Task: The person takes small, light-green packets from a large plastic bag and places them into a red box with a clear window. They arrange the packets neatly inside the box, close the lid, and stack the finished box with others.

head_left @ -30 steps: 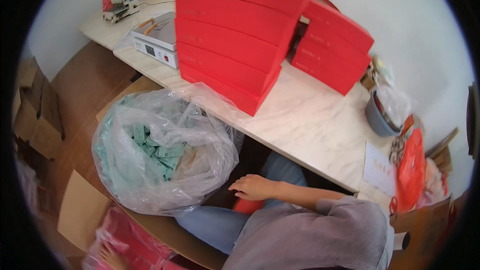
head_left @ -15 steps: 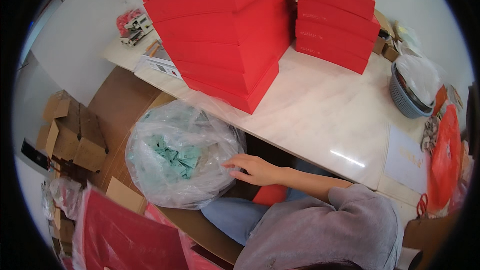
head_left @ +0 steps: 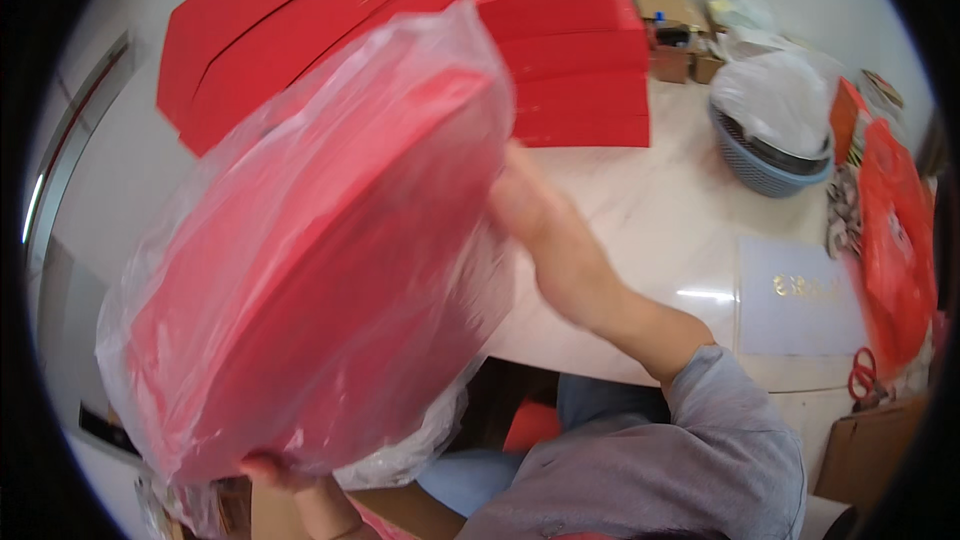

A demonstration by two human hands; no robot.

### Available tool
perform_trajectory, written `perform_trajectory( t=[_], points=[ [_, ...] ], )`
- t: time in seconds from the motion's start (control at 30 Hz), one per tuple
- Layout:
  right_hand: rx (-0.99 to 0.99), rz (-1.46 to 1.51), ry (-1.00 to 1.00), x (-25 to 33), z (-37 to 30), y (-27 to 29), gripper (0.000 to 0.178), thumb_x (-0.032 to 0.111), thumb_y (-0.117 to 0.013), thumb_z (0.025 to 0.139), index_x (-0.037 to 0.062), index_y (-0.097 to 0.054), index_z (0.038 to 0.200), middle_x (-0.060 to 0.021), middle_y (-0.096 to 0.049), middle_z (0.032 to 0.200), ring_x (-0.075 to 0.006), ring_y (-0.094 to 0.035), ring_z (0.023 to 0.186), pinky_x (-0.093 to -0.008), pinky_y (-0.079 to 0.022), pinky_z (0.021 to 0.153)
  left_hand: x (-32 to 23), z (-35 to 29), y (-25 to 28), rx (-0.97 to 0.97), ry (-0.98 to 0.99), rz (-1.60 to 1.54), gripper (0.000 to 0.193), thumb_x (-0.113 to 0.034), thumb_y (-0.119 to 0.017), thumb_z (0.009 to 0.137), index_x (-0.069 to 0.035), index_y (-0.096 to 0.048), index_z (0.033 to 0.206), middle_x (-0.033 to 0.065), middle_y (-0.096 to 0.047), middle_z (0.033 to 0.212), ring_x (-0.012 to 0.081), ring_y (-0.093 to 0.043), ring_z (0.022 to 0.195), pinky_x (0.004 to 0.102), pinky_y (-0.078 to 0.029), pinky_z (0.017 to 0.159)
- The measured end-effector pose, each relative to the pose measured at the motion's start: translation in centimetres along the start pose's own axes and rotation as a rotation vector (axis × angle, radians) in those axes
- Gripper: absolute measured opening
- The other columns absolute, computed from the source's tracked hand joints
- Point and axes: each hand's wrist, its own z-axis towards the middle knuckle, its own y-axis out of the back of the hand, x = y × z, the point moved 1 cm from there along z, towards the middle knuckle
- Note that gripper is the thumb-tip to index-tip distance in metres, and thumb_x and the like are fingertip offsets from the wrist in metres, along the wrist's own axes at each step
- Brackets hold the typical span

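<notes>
A large red box (head_left: 330, 250) in a loose clear plastic bag is lifted and tilted in front of me, covering much of the view. My left hand (head_left: 275, 475) grips its lower end, with the fingertips over the plastic. At the box's right side, my right hand (head_left: 525, 195) holds on; it is blurred and its fingers are partly hidden behind the box. Behind it rises a tall stack of red boxes (head_left: 300, 40), and a shorter red stack (head_left: 575, 70) stands to its right on the pale table (head_left: 640, 210).
A blue-grey basket (head_left: 770, 165) with a white plastic bag on top stands at the right. Nearby are an orange-red plastic bag (head_left: 895, 250), a pale sheet (head_left: 800, 300) and red-handled scissors (head_left: 862, 375). A clear bag (head_left: 400, 455) shows below the held box.
The plastic-wrapped red box has come up from the lower left to in front of the stacks. Both hands now hold it; my right hand left the clear bag of green pieces. The view has shifted.
</notes>
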Motion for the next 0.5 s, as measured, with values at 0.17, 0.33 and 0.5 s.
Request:
perform_trajectory(
  t=[0.17, 0.33, 0.5],
  points=[
    [-0.361, -0.264, 0.301, 5.5, 3.1, 5.9, 0.041, 0.029, -0.049, 0.099, -0.0029, -0.052, 0.124, -0.0034, -0.06, 0.11, -0.0077, -0.051, 0.102, -0.0229, -0.04, 0.09, 12.5, 4.1, -1.7, 0.029, 0.229, 0.184, 0.069, -0.051, -0.047, 0.092, -0.003, -0.034, 0.139, 0.0126, -0.041, 0.138, 0.0281, -0.044, 0.125, 0.0451, -0.036, 0.105],
    [-0.499, -0.441, 0.268, 4.3, 5.3, 11.9, 0.032, 0.026, -0.05, 0.098, -0.0008, -0.061, 0.111, 0.0007, -0.063, 0.095, -0.0055, -0.052, 0.09, -0.0213, -0.041, 0.082, 19.3, 8.5, -10.7, 0.093, 0.065, 0.077, 0.071, -0.032, -0.064, 0.085, 0.0, -0.029, 0.139, 0.0137, -0.041, 0.133, 0.0245, -0.043, 0.122, 0.0386, -0.032, 0.105],
    [-0.518, -0.427, 0.197, 2.1, 5.9, 14.6, 0.029, 0.024, -0.05, 0.098, -0.0005, -0.062, 0.109, 0.0014, -0.062, 0.094, -0.0044, -0.051, 0.089, -0.0208, -0.04, 0.081, 19.5, 10.3, -11.6, 0.281, 0.068, 0.337, 0.081, -0.028, -0.073, 0.079, 0.002, -0.028, 0.139, 0.0158, -0.04, 0.132, 0.0282, -0.037, 0.125, 0.0386, -0.028, 0.107]
  ],
)
